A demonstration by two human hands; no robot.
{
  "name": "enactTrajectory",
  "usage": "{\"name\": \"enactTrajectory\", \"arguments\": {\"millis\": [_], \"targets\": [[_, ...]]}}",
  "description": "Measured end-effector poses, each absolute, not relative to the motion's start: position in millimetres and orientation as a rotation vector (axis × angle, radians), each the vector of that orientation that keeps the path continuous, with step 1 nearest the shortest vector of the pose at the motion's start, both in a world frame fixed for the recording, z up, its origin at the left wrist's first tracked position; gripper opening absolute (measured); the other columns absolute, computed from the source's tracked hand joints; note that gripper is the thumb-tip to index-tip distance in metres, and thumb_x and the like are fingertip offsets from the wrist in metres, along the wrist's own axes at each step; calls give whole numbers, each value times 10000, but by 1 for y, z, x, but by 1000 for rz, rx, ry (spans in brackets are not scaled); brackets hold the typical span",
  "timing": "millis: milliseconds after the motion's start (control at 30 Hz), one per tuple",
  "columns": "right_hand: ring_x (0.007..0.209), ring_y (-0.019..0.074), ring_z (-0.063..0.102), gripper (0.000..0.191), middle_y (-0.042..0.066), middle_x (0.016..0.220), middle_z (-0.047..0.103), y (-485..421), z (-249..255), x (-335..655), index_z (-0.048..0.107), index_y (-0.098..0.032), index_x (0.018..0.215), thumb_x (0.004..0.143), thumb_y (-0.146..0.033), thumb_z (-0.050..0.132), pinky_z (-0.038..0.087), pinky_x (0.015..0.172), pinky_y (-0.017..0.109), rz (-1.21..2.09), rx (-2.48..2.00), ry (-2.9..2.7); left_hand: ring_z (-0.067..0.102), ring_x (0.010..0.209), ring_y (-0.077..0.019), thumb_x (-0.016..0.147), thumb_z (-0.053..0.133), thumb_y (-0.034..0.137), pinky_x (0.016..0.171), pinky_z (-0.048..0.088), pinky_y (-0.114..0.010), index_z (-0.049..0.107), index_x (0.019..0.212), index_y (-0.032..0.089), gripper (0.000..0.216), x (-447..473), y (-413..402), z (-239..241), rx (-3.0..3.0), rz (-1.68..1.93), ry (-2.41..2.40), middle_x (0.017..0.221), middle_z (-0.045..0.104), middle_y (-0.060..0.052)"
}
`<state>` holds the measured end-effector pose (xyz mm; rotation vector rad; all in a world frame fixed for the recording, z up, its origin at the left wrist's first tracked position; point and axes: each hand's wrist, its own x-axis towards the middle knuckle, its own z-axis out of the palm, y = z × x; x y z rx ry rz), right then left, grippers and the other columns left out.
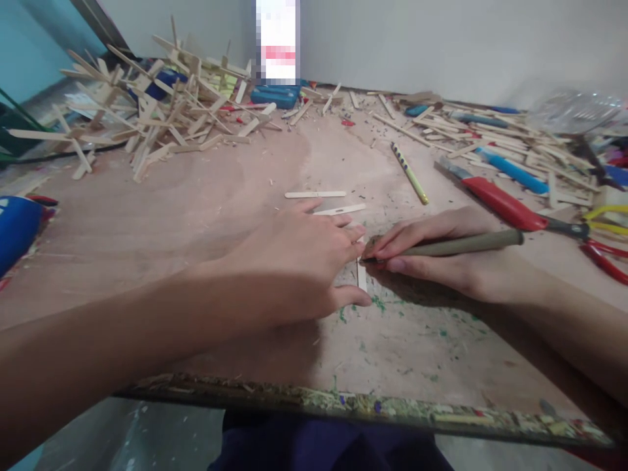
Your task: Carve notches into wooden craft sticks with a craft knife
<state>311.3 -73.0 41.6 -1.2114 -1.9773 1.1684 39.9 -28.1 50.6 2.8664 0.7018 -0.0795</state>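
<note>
My left hand (307,252) lies on the table with its fingers spread. Its fingertips press on a popsicle stick (362,276) that points toward me, and the hand covers part of it. In my right hand (432,255) is a slim craft knife (466,244) with a grey-green handle, gripped like a pen. Its dark tip touches the stick close to my left fingertips; the blade itself is hard to make out. Just beyond my left fingers lie a slotted popsicle stick (346,210), partly covered, and another stick (316,194).
A jumbled structure of joined sticks (161,111) stands at the back left. Many loose sticks (530,144) are heaped at the back right. A patterned pencil (409,173), red-handled blade (503,201) and red pliers (606,261) lie rightward. A blue object (18,229) sits at left.
</note>
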Motion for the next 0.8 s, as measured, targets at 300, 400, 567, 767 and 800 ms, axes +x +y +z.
{"name": "enactTrajectory", "arguments": {"millis": [300, 400, 567, 767, 800], "targets": [[1083, 234, 916, 82, 50, 1164, 959, -71, 42, 312, 987, -320, 1062, 1044, -289, 913, 739, 1008, 341, 1195, -1195, -1976, 691, 1615, -405, 1186, 757, 663, 1492, 299, -699, 859, 1453, 190, 553, 44, -28, 55, 2813, -192, 724, 1617, 828, -133], [1095, 227, 914, 99, 47, 1170, 959, -71, 42, 312, 991, -324, 1057, 1044, -274, 907, 733, 1024, 329, 1212, -1195, -1964, 689, 1626, -411, 1171, 782, 665, 1500, 290, -704, 865, 1455, 190, 560, 44, -28, 55, 2813, -203, 730, 1623, 827, -127], [1037, 219, 912, 53, 42, 1111, 960, -73, 35, 310, 1001, -327, 1018, 984, -330, 960, 732, 960, 308, 1211, -1206, -1816, 697, 1635, -414, 1158, 789, 705, 1475, 374, -673, 838, 1527, 187, 638, 42, -28, 52, 2835, -132, 723, 1640, 818, -120], [910, 247, 899, 86, 64, 1042, 950, -76, 28, 306, 987, -306, 940, 940, -390, 969, 724, 785, 328, 1081, -1287, -1699, 755, 1550, -400, 1114, 832, 756, 1432, 453, -641, 853, 1502, 177, 697, 37, -25, 38, 2891, 94, 641, 1605, 833, -145], [908, 255, 897, 103, 71, 1041, 949, -76, 29, 306, 985, -303, 941, 949, -402, 962, 720, 769, 332, 1073, -1303, -1706, 773, 1511, -394, 1098, 857, 753, 1404, 483, -622, 867, 1471, 176, 687, 36, -25, 35, 2897, 154, 626, 1567, 850, -145]]}}
